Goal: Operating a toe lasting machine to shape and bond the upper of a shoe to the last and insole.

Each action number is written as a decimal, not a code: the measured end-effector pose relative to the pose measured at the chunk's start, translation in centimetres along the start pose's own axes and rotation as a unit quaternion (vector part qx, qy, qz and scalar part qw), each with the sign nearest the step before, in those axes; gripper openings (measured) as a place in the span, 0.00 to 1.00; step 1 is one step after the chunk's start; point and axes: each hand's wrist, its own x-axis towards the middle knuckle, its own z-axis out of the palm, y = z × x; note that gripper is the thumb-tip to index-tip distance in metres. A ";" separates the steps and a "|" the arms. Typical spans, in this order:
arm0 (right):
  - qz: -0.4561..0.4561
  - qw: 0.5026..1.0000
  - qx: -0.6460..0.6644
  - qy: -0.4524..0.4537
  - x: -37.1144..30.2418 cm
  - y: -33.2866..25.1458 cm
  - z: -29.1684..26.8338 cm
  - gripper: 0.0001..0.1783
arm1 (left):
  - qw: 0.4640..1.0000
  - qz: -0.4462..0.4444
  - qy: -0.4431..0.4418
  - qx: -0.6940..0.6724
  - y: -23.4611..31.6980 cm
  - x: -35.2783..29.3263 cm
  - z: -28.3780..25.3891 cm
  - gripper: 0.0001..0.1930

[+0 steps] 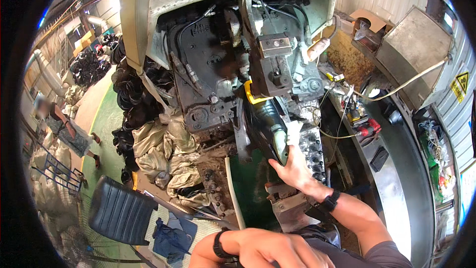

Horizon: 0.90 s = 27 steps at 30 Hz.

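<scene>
A black shoe upper (265, 116) on a pale green last (280, 144) sits slanted in a large machine. Its far end lies under a yellow-edged clamp part (254, 95). My right hand (296, 166) is closed around the near end, thumb on the left side and white-covered fingers on the right. Close to the camera at the lower edge, my left hand (277, 249) is bent at the wrist, away from the machine. Its fingers are curled, but the frame edge cuts off their tips, so anything in them is hidden.
The machine's dark metal frame (210, 59) rises ahead. Cloth sacks (181, 144) and black shoes lie left of it. A black padded chair (120, 211) stands lower left, and a person (67, 126) is beyond. At right are a red tool (368, 128) and a metal-edged bench (396, 183).
</scene>
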 end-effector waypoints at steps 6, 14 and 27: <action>0.138 0.926 0.342 -0.082 -1.0 -4.0 -9.5 0.38 | 0.536 0.037 0.660 0.524 5.1 -10.1 -4.1 0.25; 0.375 0.572 0.724 -0.088 -13.4 4.8 -19.0 0.35 | 0.823 0.012 0.526 0.214 -1.8 -5.1 -5.4 0.47; 0.017 0.984 0.058 0.165 -29.2 7.9 -27.2 0.34 | 0.800 -0.224 0.470 0.297 -21.6 3.8 -10.2 0.27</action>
